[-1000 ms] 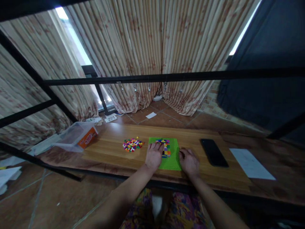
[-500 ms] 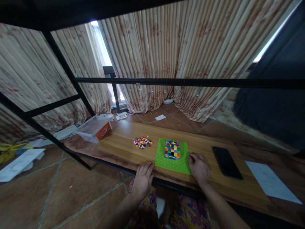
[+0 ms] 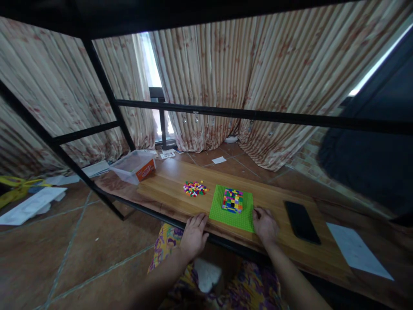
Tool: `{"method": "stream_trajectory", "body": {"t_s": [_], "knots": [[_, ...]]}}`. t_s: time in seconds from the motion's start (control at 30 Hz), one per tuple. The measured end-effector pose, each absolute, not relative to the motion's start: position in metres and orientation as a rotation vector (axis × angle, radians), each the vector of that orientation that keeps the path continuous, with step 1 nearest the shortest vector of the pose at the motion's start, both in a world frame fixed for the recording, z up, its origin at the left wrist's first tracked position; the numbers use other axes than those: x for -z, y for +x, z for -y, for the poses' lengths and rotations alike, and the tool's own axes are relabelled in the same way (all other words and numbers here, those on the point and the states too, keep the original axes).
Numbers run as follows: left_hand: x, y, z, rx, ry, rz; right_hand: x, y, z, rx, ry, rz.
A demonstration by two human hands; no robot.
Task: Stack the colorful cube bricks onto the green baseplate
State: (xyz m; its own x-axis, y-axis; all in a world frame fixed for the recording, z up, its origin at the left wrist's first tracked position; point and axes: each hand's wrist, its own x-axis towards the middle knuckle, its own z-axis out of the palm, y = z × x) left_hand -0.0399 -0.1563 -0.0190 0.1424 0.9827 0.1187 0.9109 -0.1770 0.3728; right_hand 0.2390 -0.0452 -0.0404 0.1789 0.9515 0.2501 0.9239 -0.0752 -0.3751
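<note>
A green studded baseplate (image 3: 227,218) lies on the wooden board, and a low block of many-coloured building bricks (image 3: 232,200) stands on it. My right hand (image 3: 265,225) rests at the plate's right edge, its fingers curled in; whatever they may hold is hidden. My left hand (image 3: 195,234) lies on the front edge of the board, left of the plate's near corner, with fingers stretched out and nothing in them. Behind it, left of the plate, is a loose pile of small coloured bricks (image 3: 195,188).
A clear plastic box (image 3: 129,167) with an orange label stands at the board's left end. To the right lie a black phone (image 3: 302,222) and a white sheet of paper (image 3: 358,249). A black metal bar (image 3: 226,111) crosses behind the board, with striped curtains (image 3: 206,69) beyond.
The view has shifted slightly, so the scene sits a little differently. Both hands keep nearly the same places by the baseplate, and the bricks look unchanged.
</note>
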Motion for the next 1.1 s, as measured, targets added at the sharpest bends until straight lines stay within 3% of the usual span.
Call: {"method": "stream_trajectory", "body": {"t_s": [0.37, 0.6, 0.83, 1.1], "knots": [[0.001, -0.037, 0.157, -0.349, 2.214, -1.883, 0.039, 0.241, 0.048, -0.164, -1.986, 1.756], [-0.005, -0.046, 0.144, -0.461, 2.254, -1.894, 0.045, 0.241, 0.047, -0.135, -1.924, 1.739], [-0.014, -0.070, 0.073, -0.686, 2.337, -2.043, 0.043, 0.239, 0.048, -0.107, -1.893, 1.714], [-0.010, -0.058, -0.019, -0.545, 2.530, -1.943, 0.047, 0.239, 0.048, -0.122, -1.927, 1.693]]}}
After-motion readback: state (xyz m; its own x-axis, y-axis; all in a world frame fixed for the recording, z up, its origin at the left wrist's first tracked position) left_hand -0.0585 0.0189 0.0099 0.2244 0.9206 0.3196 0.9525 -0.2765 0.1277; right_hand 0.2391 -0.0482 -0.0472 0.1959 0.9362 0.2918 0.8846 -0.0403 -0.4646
